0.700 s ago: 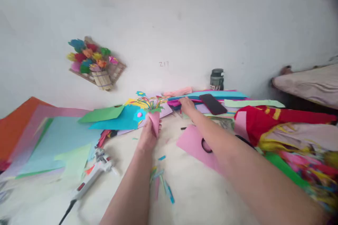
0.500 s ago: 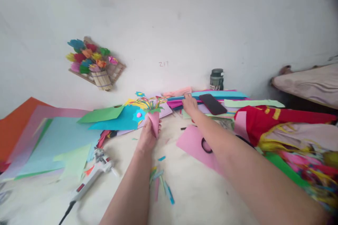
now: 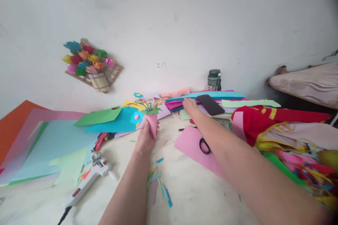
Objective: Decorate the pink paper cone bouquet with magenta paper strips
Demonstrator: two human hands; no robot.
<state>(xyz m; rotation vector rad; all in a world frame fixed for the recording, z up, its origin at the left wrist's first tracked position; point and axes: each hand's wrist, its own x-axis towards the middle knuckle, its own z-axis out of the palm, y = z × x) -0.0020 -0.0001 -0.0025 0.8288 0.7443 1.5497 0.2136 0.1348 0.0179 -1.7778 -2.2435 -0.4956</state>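
Observation:
My left hand (image 3: 145, 137) is closed around a pink paper cone (image 3: 151, 123), held upright above the table. Paper flowers and thin strips (image 3: 149, 106) fan out of its top, with a blue flower (image 3: 136, 117) to the left. Reaching to the back of the table, my right hand (image 3: 189, 105) is at the stacked coloured papers (image 3: 175, 104), fingers curled down and pressed together. Whatever lies under its fingertips is hidden. Below my right forearm, scissors with black handles (image 3: 204, 146) lie by a pink sheet (image 3: 191, 146), partly covered by the arm.
A glue gun (image 3: 89, 179) with a cable lies front left, near coloured sheets (image 3: 60, 140). Paper scraps (image 3: 161, 186) lie front centre. A phone (image 3: 210, 104) and bottle (image 3: 214, 80) are at the back. Red fabric (image 3: 264, 119) lies right. A flower decoration (image 3: 92, 65) hangs on the wall.
The whole view has shifted slightly. My left hand keeps its hold on the pink cone, and my right hand stays at the stacked papers with little visible movement.

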